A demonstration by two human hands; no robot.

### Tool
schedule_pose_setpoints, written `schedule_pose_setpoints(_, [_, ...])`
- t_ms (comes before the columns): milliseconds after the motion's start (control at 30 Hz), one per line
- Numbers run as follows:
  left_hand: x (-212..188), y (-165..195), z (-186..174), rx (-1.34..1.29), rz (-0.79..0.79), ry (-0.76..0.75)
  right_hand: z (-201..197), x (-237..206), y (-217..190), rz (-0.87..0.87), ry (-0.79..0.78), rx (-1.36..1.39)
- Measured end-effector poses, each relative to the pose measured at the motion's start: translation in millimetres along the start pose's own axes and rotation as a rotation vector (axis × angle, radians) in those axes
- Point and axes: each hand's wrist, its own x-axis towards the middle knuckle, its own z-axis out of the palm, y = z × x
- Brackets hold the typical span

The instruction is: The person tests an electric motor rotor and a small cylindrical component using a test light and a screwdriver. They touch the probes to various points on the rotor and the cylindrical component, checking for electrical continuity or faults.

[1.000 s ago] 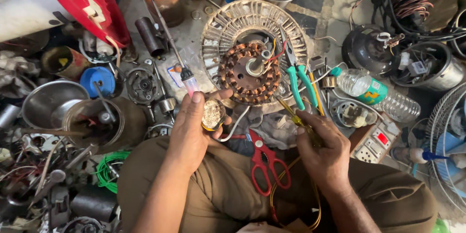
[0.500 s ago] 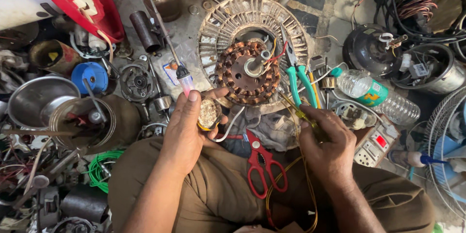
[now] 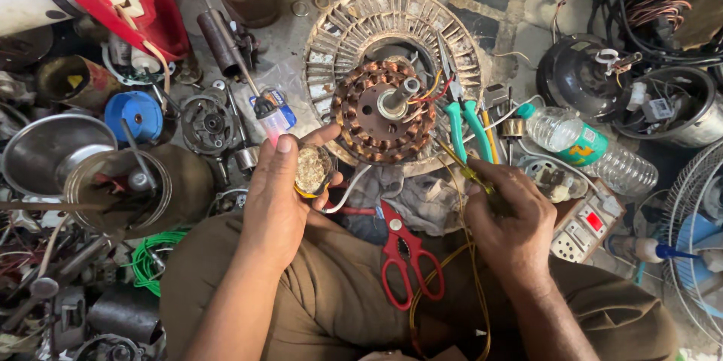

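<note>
Far left of the floor: dented steel bowl, blue round cap, coil of green wire.

Left hand: fingers curled around a small round tin of pale crumbly paste, thumb along its near rim.

Centre: copper-wound fan stator seated in a ribbed grey metal housing, just beyond the tin.

On the lap: red-handled scissors, blades open.

Right hand: closed on a thin yellow-handled tool, tip toward the stator.

Beside it: green-handled pliers; clear plastic bottle; white switch box.
</note>
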Motion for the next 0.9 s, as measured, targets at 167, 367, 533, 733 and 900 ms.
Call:
schedule_pose_setpoints(167, [-0.1,0.9,0.1,-0.017,-0.001,-0.012,1.9,11.1,-1.6,-0.058,-0.028,-0.04])
schedule_pose_setpoints(367, [3.1,0.9,1.0,0.001,0.006,-0.002,-4.1,22.5,4.0,-0.116,-0.057,-0.038])
schedule_pose_setpoints(533, [9.3,2.8,2.7,0.019,0.005,0.021,-10.3,39.3,19.0,-0.317,-0.067,-0.023])
schedule_pose_setpoints(733, [8.1,4.5,4.6,0.034,0.009,0.039,-20.4,52.5,31.9,-0.331,-0.127,-0.102])
schedule_pose_setpoints(900, [9.1,4.8,5.2,0.046,0.005,0.035,-21.7,57.8,31.2,-0.374,-0.179,-0.104])
